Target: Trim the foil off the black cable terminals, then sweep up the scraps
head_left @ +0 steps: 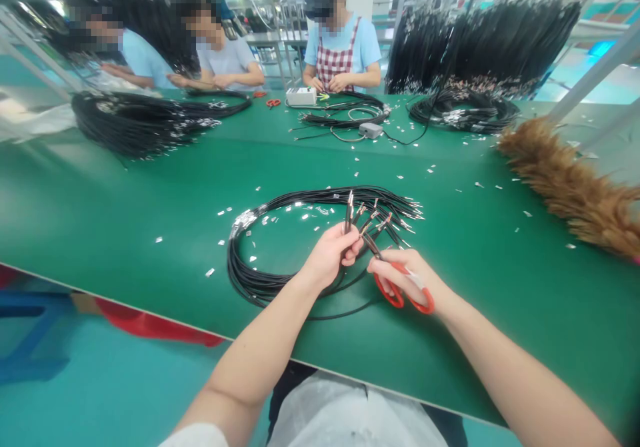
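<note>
A coil of thin black cables [260,280] lies on the green table [150,194] in front of me, their metal-tipped ends fanned out to the right. My left hand [331,255] is closed around a few cable ends [349,212] and holds them upright. My right hand [407,275] grips red-handled scissors [400,290], the blades pointing up-left toward the cable ends just beside my left fingers.
Small silver scraps [320,211] litter the table. A brown feather duster [570,184] lies at the right. Larger cable bundles [145,120] sit at the far left, and another bundle [465,110] at the far right. Three people work across the table, near a small grey box [370,130].
</note>
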### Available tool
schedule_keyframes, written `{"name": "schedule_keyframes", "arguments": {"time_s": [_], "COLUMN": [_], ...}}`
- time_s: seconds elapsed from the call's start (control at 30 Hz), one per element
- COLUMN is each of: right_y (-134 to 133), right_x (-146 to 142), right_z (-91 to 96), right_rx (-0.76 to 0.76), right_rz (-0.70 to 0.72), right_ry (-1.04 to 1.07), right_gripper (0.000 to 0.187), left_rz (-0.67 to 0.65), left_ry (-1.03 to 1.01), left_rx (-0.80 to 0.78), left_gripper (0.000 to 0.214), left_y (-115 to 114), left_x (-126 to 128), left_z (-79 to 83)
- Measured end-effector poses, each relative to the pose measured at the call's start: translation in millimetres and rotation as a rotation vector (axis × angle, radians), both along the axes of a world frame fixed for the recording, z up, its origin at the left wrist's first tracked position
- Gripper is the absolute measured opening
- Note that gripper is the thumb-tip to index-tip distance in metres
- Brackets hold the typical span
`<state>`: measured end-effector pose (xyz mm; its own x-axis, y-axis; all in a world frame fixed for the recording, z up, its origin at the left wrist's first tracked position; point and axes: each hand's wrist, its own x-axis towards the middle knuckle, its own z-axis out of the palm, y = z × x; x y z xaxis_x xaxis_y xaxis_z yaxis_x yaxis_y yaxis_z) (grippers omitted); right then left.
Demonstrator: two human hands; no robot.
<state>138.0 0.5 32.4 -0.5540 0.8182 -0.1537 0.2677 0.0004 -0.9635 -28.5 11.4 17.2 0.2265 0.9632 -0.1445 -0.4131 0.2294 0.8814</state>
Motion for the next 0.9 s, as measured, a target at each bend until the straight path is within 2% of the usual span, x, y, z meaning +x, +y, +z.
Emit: {"name": "schedule_keyframes", "arguments": {"time_s": [0.1, 0.5, 0.77, 0.83, 0.9], "right_y": [0, 3, -4, -3, -1], "right_x": [-3, 0, -5, -3, 0], "right_z": [-6.2, -10.5, -21.0, -18.4, -11.5], "right_rx": [-0.028, -0.13, -0.285, -0.247, -0.14], "right_rz": [-0.015, 0.013, -0.084, -0.134, -0.235], "right_ry": [0.02, 0.136, 0.372, 0.373, 0.323], "right_gripper": [0.031, 0.034, 0.033, 0.032, 0.028], "left_rz": [0.032, 0.079, 0.113, 0.114, 0.118], "left_ry": [0.018, 0.087, 0.108, 0.122, 0.139], "left_rx": [0.029, 0.043, 0.084, 0.097, 0.103], "left_gripper": [0.022, 0.019, 0.017, 0.016, 0.016], "left_y": [-1, -3, -4, -3, -2], "left_x": [0, 4, 7, 7, 8], "left_z": [-0.7, 2.7, -2.7, -4.5, -5.4]}}
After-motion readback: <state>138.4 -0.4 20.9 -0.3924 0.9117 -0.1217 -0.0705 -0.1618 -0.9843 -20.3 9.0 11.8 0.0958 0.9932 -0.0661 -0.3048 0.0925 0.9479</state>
